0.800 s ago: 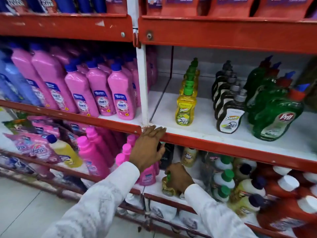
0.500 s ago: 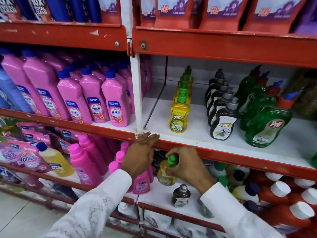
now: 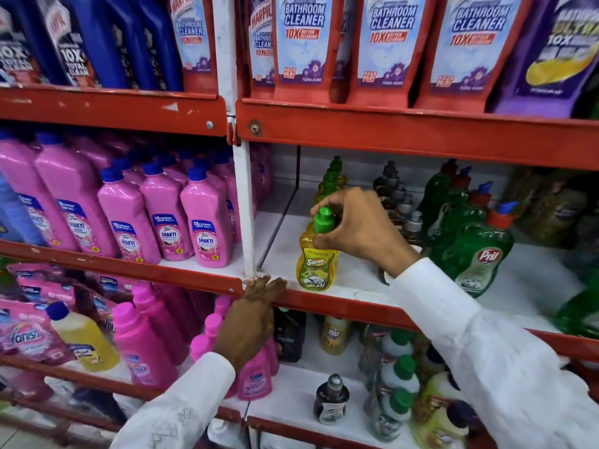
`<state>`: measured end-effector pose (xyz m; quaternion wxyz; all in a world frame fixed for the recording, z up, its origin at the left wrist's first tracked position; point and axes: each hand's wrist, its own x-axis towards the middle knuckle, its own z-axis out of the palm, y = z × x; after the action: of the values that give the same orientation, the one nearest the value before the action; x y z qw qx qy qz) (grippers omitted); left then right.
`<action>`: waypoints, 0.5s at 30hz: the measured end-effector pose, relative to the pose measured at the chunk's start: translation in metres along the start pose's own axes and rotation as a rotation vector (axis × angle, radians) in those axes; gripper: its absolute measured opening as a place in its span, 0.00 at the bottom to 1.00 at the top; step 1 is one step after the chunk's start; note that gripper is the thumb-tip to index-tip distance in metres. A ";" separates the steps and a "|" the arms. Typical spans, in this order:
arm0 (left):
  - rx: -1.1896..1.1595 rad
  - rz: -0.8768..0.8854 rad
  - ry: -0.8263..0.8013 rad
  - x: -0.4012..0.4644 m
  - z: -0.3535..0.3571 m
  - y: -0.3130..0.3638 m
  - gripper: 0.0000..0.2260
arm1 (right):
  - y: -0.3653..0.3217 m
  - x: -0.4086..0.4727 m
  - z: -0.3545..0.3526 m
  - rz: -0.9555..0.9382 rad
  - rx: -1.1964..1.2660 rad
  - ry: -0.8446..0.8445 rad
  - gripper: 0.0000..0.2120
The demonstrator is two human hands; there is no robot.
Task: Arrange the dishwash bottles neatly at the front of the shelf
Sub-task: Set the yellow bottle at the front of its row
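My right hand (image 3: 359,225) grips the green cap of a yellow Super dishwash bottle (image 3: 316,264), which stands upright near the front edge of the white middle shelf (image 3: 356,280). Behind it runs a row of more yellow bottles (image 3: 332,179). A row of dark grey-capped Super bottles (image 3: 400,202) is partly hidden by my right wrist. Green Pril bottles (image 3: 476,251) stand further right. My left hand (image 3: 251,315) rests on the shelf's red front rail (image 3: 340,307), fingers spread over its lip.
Pink Shakti bottles (image 3: 168,228) fill the left bay. Bathroom cleaner pouches (image 3: 389,43) line the top shelf. On the lower shelf stand a small dark bottle (image 3: 330,400), green-capped bottles (image 3: 397,377) and pink bottles (image 3: 252,374). A white upright post (image 3: 243,202) divides the bays.
My right hand lifted the yellow bottle from the lower shelf up onto the middle shelf's front. The left hand stayed on the rail. The camera view tilted upward.
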<state>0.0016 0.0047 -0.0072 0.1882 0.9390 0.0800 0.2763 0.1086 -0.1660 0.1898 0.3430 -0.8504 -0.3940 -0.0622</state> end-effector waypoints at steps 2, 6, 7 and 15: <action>0.001 -0.025 -0.030 -0.001 0.002 -0.005 0.29 | 0.006 0.006 0.009 0.021 -0.013 -0.015 0.22; 0.006 -0.034 -0.057 -0.001 0.006 -0.008 0.29 | 0.015 0.010 0.023 0.063 -0.013 -0.061 0.22; 0.004 -0.037 -0.057 -0.001 0.006 -0.009 0.29 | 0.017 0.010 0.024 0.067 -0.009 -0.063 0.22; 0.008 0.025 0.020 -0.010 0.004 0.011 0.24 | 0.032 -0.002 0.031 0.029 0.103 -0.017 0.30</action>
<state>-0.0040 -0.0094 -0.0105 0.1805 0.9378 0.0714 0.2878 0.1253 -0.1621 0.1481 0.3836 -0.8378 -0.3874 -0.0296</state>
